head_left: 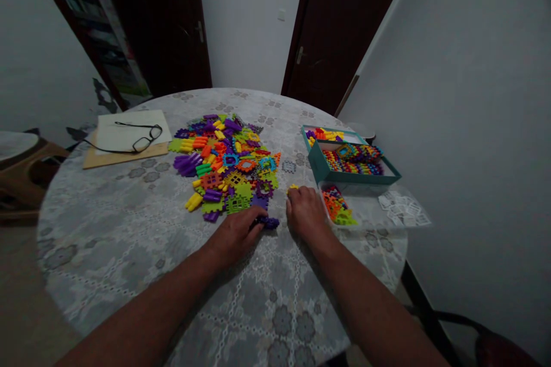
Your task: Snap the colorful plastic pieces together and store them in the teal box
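though right hand [306, 215] reads unclear, left hand [235, 236] grips purple piece [267, 222]; open tablecloth [129, 241] nearside.

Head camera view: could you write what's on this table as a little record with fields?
Surface: round table with patterned cloth
Left hand: fingertips on a purple piece
Right hand: curled beside it, yellow piece at its fingertips
Middle: pile of colourful pieces
Right: teal box holding more pieces
Far left: glasses on papers

Small purple block [269, 222] lies flat — a yellow piece [293, 187] near, beyond it.
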Demonstrator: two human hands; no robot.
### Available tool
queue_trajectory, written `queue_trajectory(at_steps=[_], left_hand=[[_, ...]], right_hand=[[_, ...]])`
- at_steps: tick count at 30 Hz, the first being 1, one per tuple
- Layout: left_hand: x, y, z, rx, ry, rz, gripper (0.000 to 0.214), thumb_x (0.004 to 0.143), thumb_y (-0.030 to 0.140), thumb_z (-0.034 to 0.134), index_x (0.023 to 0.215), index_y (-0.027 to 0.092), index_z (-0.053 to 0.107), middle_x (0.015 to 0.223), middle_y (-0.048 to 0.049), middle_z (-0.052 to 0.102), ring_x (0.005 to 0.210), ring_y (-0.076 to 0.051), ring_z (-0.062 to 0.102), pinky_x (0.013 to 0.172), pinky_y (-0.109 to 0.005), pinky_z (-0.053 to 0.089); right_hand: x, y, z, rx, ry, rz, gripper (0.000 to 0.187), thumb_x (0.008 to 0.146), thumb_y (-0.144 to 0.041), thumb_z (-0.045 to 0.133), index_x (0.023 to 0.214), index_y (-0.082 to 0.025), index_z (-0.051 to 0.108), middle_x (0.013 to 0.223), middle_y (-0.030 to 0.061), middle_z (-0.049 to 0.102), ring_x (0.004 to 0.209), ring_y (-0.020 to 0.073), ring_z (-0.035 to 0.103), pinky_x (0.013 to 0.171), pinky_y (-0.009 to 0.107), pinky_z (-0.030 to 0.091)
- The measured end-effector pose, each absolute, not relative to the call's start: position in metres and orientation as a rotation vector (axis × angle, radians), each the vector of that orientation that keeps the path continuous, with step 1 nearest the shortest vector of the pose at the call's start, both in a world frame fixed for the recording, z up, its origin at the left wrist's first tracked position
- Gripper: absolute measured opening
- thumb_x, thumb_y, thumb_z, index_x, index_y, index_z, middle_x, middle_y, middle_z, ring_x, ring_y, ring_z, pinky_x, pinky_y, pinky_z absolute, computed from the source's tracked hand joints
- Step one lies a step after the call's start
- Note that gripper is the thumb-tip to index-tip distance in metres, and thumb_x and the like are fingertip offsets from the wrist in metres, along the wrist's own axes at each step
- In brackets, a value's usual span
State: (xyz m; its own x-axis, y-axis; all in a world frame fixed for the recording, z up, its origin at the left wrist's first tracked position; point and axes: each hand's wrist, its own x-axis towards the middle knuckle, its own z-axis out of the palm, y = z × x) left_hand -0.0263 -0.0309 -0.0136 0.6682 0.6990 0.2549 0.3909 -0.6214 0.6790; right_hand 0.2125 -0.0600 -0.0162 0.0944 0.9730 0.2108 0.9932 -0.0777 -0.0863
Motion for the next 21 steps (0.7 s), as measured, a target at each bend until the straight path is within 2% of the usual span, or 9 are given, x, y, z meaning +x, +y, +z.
queue_trajectory(at_steps=[5,9,11,15,18,21], left_hand=[[-0.024,-0.03,-0.017,2.282,0.784,0.778,0.021,0.1,0.014,0.06,0.115,0.023,0.073,0.112,-0.0077,0.08,0.106,-0.024,0.076,0.098,-0.04,0.062],[-0.023,-0.028,-0.021,2.27,0.77,0.804,0.023,0.099,0.013,0.062,0.115,0.023,0.074,0.112,-0.0076,0.078,0.107,-0.023,0.075,0.099,-0.041,0.061],[-0.022,-0.028,-0.023,2.265,0.796,0.81,0.023,0.098,0.013,0.063,0.115,0.023,0.075,0.112,-0.0075,0.078,0.107,-0.024,0.075,0.098,-0.041,0.061],[-0.021,-0.029,-0.023,2.258,0.819,0.797,0.023,0.099,0.014,0.064,0.117,0.024,0.074,0.112,-0.0069,0.079,0.106,-0.024,0.075,0.097,-0.042,0.062],[-0.022,-0.029,-0.025,2.236,0.876,0.796,0.034,0.098,0.013,0.065,0.13,0.025,0.072,0.125,-0.0089,0.079,0.116,-0.026,0.075,0.105,-0.045,0.061],[-0.023,-0.027,-0.028,2.248,0.897,0.794,0.039,0.099,0.017,0.066,0.137,0.023,0.072,0.132,-0.0118,0.078,0.123,-0.028,0.074,0.11,-0.049,0.06]], right_hand=[[0.21,-0.07,-0.011,-2.101,-2.066,-0.085,0.02,0.101,-0.011,0.061,0.114,-0.018,0.074,0.109,0.0193,0.072,0.109,0.0345,0.06,0.095,0.044,0.047],[0.211,-0.073,-0.007,-1.877,-2.016,0.063,0.025,0.095,-0.01,0.063,0.116,-0.018,0.074,0.113,0.0161,0.073,0.112,0.0323,0.062,0.1,0.042,0.049],[0.212,-0.074,-0.004,-1.726,-1.949,0.24,0.03,0.093,-0.009,0.062,0.118,-0.019,0.075,0.112,0.0127,0.075,0.109,0.0292,0.066,0.099,0.041,0.05],[0.213,-0.076,-0.001,-1.486,-1.742,0.78,0.029,0.094,-0.016,0.062,0.117,-0.023,0.079,0.096,0.0043,0.078,0.089,0.0226,0.07,0.083,0.035,0.052],[0.21,-0.077,-0.001,-1.375,-1.614,1.094,0.024,0.098,-0.026,0.065,0.115,-0.025,0.082,0.097,0.0039,0.081,0.085,0.0219,0.072,0.079,0.035,0.053],[0.207,-0.077,0.0,-1.339,-1.596,1.157,0.023,0.099,-0.031,0.068,0.114,-0.025,0.084,0.103,0.0055,0.084,0.092,0.0237,0.074,0.085,0.038,0.055]])
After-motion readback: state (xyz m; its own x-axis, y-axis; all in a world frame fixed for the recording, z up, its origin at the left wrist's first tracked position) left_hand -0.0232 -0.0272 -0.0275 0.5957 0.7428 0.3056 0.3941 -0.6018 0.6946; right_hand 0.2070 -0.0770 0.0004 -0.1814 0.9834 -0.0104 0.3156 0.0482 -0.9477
